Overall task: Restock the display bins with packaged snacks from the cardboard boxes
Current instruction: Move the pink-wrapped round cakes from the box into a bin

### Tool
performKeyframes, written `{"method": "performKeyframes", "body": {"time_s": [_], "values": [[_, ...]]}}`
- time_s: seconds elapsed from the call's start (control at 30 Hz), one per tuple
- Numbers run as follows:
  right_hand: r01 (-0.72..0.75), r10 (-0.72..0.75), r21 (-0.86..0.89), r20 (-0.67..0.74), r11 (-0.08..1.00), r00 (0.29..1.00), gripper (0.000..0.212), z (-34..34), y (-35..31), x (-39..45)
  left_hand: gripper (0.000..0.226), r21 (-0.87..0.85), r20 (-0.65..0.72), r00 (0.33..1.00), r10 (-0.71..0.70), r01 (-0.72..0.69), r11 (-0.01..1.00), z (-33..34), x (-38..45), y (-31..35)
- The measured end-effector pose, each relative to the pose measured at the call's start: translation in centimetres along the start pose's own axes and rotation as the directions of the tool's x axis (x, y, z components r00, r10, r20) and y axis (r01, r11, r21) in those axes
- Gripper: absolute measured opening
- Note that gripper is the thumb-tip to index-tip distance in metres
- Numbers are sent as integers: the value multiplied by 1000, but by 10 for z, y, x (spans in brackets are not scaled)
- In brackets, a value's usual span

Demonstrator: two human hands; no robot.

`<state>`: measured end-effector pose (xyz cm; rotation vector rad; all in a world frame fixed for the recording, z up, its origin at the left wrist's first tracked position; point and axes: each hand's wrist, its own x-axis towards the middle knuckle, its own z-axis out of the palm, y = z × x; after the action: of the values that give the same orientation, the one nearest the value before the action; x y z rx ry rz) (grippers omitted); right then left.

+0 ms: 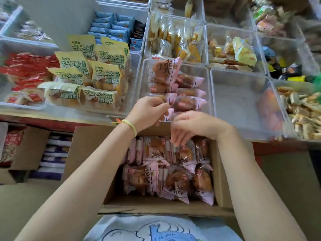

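while motion blur is smearing the far bins, yellow packs [106,73] at left are showing green chinese print, only partly legible. left hand [149,111] is pinching a pink pack's edge [169,100] at the clear display bin [175,87]. right hand [189,126] is hanging over the cardboard box [166,204], fingers curled; cannot tell whether they are grasping anything. pink pastry packs [172,173] are filling the box. the neighbouring bin [243,105] is sitting blurred at right.
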<state>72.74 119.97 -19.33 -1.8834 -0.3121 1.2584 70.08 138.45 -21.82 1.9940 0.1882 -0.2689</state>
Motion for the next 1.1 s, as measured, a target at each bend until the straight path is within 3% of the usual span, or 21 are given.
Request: {"method": "performKeyframes", "body": {"time_s": [0.07, 0.17, 0.27, 0.33, 0.37, 0.47, 0.53, 0.6, 0.63, 0.7, 0.8, 0.9, 0.97, 1.03, 1.1], "values": [[-84, 87, -65, 41, 994, 995, 29, 17, 24, -6, 32, -44, 70, 998, -7, 10, 999, 15, -19, -1], [-261, 261, -182, -23, 948, 965, 29, 42, 62, 2, 31, -73, 217, 974, -62, 80, 994, 41, -40, -12], [-456, 310, -440, -365, 774, 878, 39, 60, 116, 23, 29, -33, 343, 926, -160, 182, 983, 68, -52, -32], [-606, 359, -370, -550, 704, 754, 51, 71, 148, 27, 25, -23, 335, 911, -240, 263, 965, 83, -56, -45], [-631, 385, -361, -556, 687, 737, 48, 75, 159, 28, 24, -23, 319, 910, -266, 288, 957, 89, -57, -50], [-615, 377, -480, -504, 626, 777, 34, 85, 172, 28, 22, -24, 292, 911, -291, 312, 950, 101, -58, -56], [-605, 346, -483, -523, 633, 779, 48, 88, 177, 30, 22, -15, 273, 922, -273, 288, 958, 105, -59, -55], [-569, 337, -450, -497, 688, 800, 69, 87, 174, 29, 21, -15, 246, 933, -262, 274, 962, 106, -59, -54], [-540, 336, -421, -468, 728, 818, 69, 86, 168, 25, 20, -24, 241, 933, -267, 280, 960, 105, -60, -53], [-475, 311, -377, -420, 795, 853, 51, 79, 156, 14, 19, -11, 224, 940, -257, 266, 964, 103, -60, -53], [-292, 162, -316, -380, 903, 911, 25, 60, 134, -12, 18, 74, 116, 965, -236, 229, 971, 99, -59, -58], [15, -51, -101, -364, 995, 930, 15, 39, 108, -47, 49, -61, 51, 961, -271, 274, 960, 91, -60, -57], [235, -156, 171, -381, 957, 912, 15, 26, 90, -65, 53, -241, 79, 953, -291, 302, 922, 83, -64, -46], [375, -202, 377, -424, 847, 883, 14, 14, 79, -73, 53, -466, 193, 944, -269, 330, 821, 75, -68, -33], [427, -196, 497, -450, 756, 871, 16, 7, 71, -74, 53, -617, 298, 946, -129, 294, 730, 69, -72, -15]]}}
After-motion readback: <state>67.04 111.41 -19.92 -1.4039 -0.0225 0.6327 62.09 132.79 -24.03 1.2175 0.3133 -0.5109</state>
